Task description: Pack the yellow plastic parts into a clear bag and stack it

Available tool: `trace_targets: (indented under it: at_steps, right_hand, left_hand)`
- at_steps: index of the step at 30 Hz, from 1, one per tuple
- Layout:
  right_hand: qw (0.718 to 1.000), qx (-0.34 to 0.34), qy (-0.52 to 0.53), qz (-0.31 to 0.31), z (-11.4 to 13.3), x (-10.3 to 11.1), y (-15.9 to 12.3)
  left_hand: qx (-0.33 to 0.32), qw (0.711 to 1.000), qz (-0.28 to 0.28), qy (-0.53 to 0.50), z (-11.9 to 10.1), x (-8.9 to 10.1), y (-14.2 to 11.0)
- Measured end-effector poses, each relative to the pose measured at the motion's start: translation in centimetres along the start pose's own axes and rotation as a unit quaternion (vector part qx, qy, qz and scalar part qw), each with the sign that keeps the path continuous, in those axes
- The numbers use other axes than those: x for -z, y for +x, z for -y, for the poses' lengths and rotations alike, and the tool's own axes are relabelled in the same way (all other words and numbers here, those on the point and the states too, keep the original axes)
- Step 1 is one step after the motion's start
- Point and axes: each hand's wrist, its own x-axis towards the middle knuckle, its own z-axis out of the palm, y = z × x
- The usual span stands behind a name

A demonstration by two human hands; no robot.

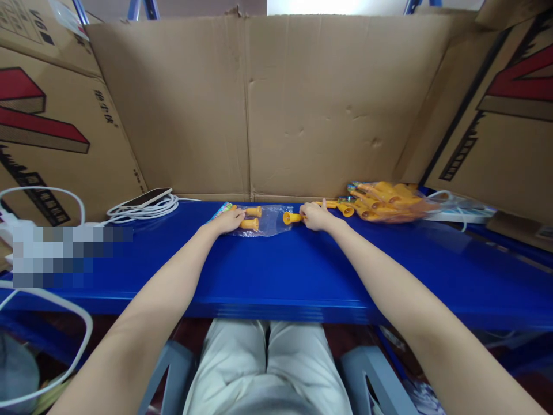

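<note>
My left hand [230, 219] rests on a clear plastic bag [270, 220] lying on the blue table [276, 271], fingers curled over its left end. Two small orange plastic pieces [252, 217] lie inside the bag next to that hand. My right hand [317, 216] pinches another orange piece [291, 218] at the bag's right opening. A pile of like orange pieces [384, 202], partly in clear wrapping, lies just right of my right hand.
Cardboard walls [259, 109] close off the back and both sides of the table. A phone [146, 198] on a coil of white cable [142, 210] lies at the back left. A white power strip [458, 214] sits at the right. Grey stool legs show below.
</note>
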Motion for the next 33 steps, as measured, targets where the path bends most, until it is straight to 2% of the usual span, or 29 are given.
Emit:
trace_targets:
  at_steps: [4, 8, 15, 20, 28, 33]
  right_hand:
    - [0.998, -0.034, 0.037, -0.033, -0.4, 0.7, 0.3]
    - [0.995, -0.011, 0.075, -0.068, -0.3, 1.4, 0.5]
    - [0.993, 0.059, 0.099, -0.023, 0.9, 1.0, 0.4]
    - [0.987, 0.115, 0.108, -0.02, 1.4, 0.7, 0.5]
    - [0.995, 0.059, 0.072, -0.018, 2.9, 1.2, -0.6]
    - [0.997, 0.034, 0.058, -0.04, 3.6, 1.6, -0.9]
  left_hand:
    - [0.0, 1.0, 0.001, -0.009, -0.1, 0.1, -0.1]
    - [-0.001, 1.0, -0.005, -0.015, -0.1, 0.1, -0.1]
    - [-0.01, 0.999, -0.031, -0.019, 0.3, -0.3, 0.1]
    - [0.009, 0.999, -0.022, -0.024, -0.1, -0.1, 0.0]
    - [-0.021, 0.998, -0.036, -0.044, -1.1, 1.0, -1.0]
    - [0.009, 0.998, -0.069, -0.012, -1.9, 0.6, -0.9]
